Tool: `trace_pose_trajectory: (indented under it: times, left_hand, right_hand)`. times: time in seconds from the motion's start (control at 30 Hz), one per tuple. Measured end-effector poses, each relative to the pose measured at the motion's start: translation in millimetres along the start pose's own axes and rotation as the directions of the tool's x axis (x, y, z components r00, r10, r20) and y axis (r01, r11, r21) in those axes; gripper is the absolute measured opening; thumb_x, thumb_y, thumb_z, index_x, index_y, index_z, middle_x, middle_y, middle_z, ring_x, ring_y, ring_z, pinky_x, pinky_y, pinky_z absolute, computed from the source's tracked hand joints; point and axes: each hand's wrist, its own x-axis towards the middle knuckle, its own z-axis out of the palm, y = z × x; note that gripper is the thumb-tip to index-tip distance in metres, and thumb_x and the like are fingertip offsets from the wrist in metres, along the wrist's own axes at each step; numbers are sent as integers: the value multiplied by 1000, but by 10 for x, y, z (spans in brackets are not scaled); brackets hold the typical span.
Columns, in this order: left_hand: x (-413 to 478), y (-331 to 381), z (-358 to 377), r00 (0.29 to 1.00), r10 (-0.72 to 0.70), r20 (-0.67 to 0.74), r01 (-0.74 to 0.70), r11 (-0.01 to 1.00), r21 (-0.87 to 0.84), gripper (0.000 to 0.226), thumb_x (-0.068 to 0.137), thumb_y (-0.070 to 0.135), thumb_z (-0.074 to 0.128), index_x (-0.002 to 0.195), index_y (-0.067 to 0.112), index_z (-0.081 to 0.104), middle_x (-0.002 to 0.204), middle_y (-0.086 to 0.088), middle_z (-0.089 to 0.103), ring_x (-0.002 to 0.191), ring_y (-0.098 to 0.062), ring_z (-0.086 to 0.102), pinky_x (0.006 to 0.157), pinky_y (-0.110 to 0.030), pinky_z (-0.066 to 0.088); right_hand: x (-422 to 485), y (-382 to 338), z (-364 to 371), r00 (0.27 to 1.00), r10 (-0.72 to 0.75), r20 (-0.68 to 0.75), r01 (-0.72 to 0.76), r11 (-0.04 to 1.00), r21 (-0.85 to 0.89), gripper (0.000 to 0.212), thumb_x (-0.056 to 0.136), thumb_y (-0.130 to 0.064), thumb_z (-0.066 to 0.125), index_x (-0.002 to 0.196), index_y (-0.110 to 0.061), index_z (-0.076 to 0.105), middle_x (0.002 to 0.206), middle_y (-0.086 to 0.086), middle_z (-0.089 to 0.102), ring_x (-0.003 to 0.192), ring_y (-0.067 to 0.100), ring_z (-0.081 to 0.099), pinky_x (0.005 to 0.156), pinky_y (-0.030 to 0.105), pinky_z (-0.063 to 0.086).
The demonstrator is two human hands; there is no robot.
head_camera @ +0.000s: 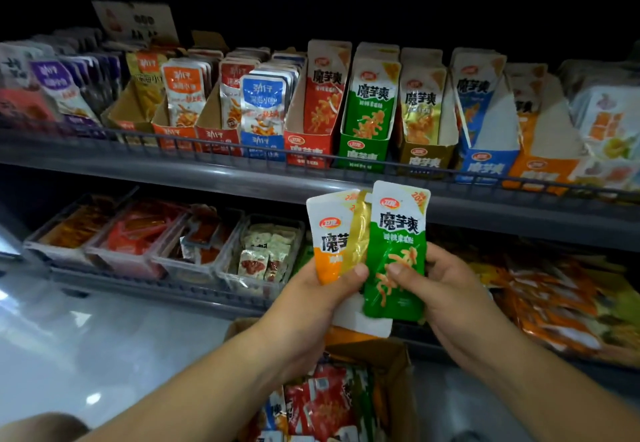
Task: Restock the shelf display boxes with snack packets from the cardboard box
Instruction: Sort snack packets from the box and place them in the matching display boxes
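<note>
Holds three snack packets fanned upright in front of the upper shelf (207, 173). Grips the orange packet (327, 247) and the gold packet (360, 233) in the left hand (311, 298), thumb across their lower fronts. Pinches the green packet (394, 258), overlapping the gold one, in the right hand (446, 289). Stands over the open cardboard box (398, 362) of mixed packets, below both hands. Faces, on that shelf, the red display box (304, 150), green display box (363, 156), gold display box (426, 161) and blue display box (485, 166) side by side, each with upright matching packets.

Grey metal shelves (207, 173) stand two tiers high, darkness above — the pale glossy floor (86, 337) reflects lights.
</note>
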Motion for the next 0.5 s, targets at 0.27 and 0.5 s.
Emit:
trace_pose_trajectory:
  times: [0.27, 0.5]
  left_hand:
    - [42, -31, -98, 997, -9, -80, 13, 998, 55, 25, 104, 11, 52, 124, 15, 66, 110, -11, 78, 98, -28, 77, 83, -45, 62]
    - [47, -58, -125, 992, 40, -122, -20, 987, 158, 27, 96, 12, 66, 122, 14, 64, 110, -9, 78, 102, -30, 76, 94, -54, 58]
  right_hand:
    - [56, 47, -174, 988, 149, -42, -144, 985, 93, 27, 94, 0, 56, 116, -10, 68, 111, 16, 74, 104, 36, 70, 93, 56, 54]
    - [46, 96, -155, 994, 105, -43, -101, 991, 93, 32, 94, 0, 58, 123, -12, 63, 114, 13, 73, 106, 35, 70, 95, 58, 53]
